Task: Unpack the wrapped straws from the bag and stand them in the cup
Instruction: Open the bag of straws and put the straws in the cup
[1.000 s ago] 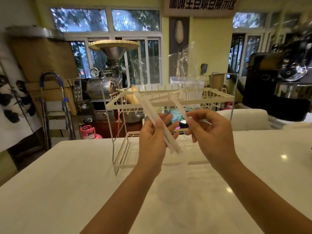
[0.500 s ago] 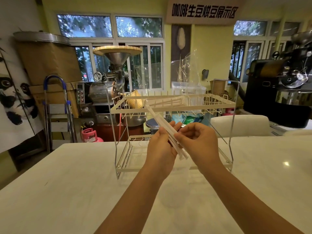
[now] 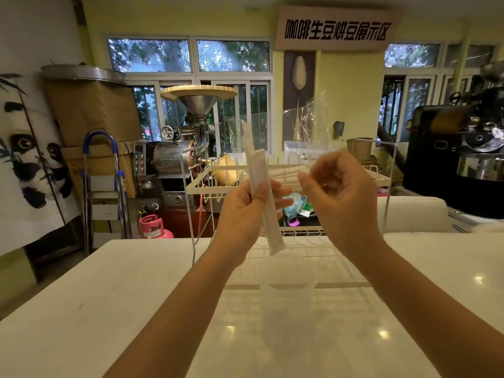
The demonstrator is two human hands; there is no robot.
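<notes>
Your left hand [image 3: 245, 211] is closed around a small bundle of white paper-wrapped straws [image 3: 263, 197], held nearly upright above the white marble-look counter [image 3: 109, 309], thumb pressed across the wrappers; your right hand [image 3: 338, 195], just beside it and apart from the straws, is blurred, its fingers loosely curled, and you cannot tell whether they pinch anything. A clear plastic cup [image 3: 286, 301] stands on the counter below the straws; behind your hands stands a cream wire dish rack [image 3: 381, 178].

wire rack [image 3: 286, 184], white counter [image 3: 109, 309], pink gas cylinder [image 3: 154, 226]
</notes>
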